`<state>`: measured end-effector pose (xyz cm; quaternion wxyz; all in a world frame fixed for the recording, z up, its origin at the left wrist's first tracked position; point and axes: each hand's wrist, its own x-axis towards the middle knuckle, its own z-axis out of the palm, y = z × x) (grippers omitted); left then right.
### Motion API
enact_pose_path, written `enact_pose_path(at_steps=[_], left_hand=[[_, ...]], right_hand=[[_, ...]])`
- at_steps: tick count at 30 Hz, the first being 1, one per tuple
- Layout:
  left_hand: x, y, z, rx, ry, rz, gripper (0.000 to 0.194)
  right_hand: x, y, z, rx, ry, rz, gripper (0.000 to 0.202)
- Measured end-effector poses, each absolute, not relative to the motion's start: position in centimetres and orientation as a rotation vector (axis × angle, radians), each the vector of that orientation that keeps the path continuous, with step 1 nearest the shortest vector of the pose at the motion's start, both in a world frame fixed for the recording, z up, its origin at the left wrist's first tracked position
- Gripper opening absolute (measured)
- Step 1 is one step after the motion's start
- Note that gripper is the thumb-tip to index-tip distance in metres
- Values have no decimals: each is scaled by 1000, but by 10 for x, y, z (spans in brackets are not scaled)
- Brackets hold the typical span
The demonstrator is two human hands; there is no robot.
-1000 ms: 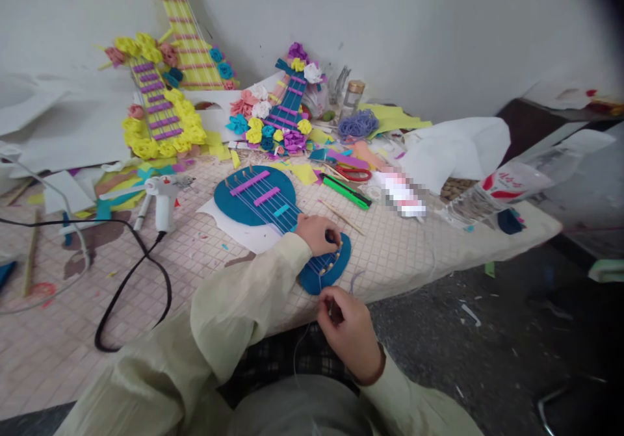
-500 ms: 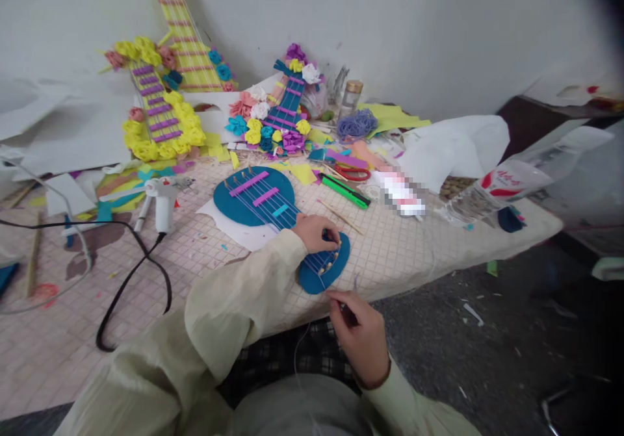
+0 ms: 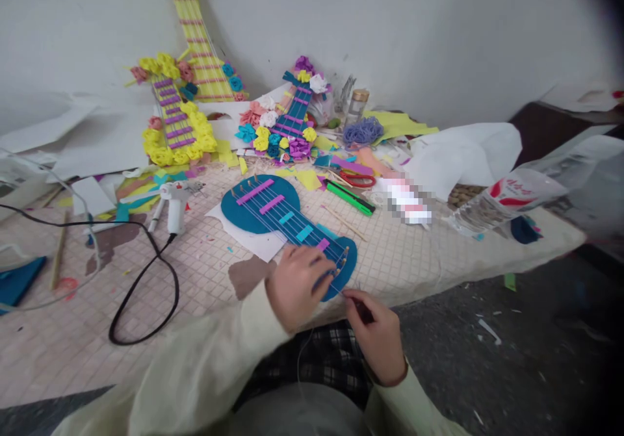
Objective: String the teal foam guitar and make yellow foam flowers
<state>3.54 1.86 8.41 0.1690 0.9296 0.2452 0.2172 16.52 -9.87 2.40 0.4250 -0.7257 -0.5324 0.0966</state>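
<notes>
A blue cut-out guitar (image 3: 260, 218) with purple and light-blue strips and thin strings lies on the table. Small pegs stand at both of its ends. My left hand (image 3: 298, 283) rests at the near edge of its narrower end, fingers curled by the pegs; what its fingertips hold, if anything, is hidden. Just off that end, my right hand (image 3: 375, 329) pinches a thin white string that runs to the pegs. A loose length of string hangs down over my lap.
A white glue gun (image 3: 175, 208) with a black cord lies left. Behind the guitar are a green cutter (image 3: 350, 197), red-handled scissors (image 3: 358, 179), paper scraps and decorated paper guitars (image 3: 292, 114). A plastic bag (image 3: 507, 195) is at the right.
My left hand has moved from the top of the guitar's neck to its near edge, uncovering more strips. The right hand still pinches the string. The view has shifted slightly.
</notes>
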Motion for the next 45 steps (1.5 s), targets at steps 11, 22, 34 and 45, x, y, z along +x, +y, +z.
enact_pose_path(at_steps=[11,22,34,45], left_hand=[[33,-35,23,2824,716,974,32],[32,-37,16,2816,735,1009,36],[30,-38,14,2816,743,964,38],[29,-37,15,2854,720,913,39]], right_hand=[[181,-96,28,-1847,-1390,269,17],[227,-61,46,-1920,-2043,151,39],[231,-60,50,-1827,-1789,411,30],[251,-52,51,-1798,-1748,358,23]])
